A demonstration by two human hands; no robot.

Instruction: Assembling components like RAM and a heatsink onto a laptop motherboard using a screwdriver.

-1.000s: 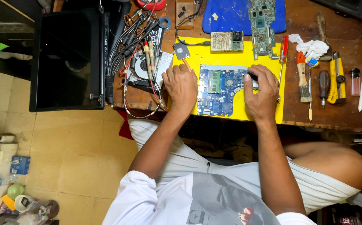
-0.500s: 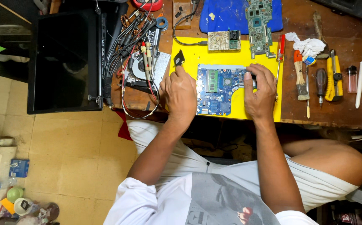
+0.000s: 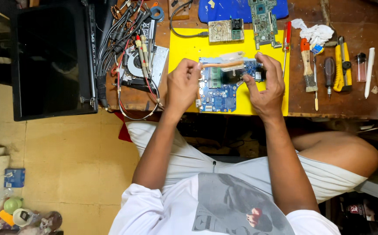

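A cluttered wooden workbench carries a yellow mat, and on it lies a blue circuit board between the person's 2 hands. The left hand pinches one end of a copper heat pipe at the board's 12 o'clock; the right hand grips the other end, fingers curled. The thin pipe looks easy to bend, and a slip could scrape components. Screwdrivers lie at 3 o'clock.
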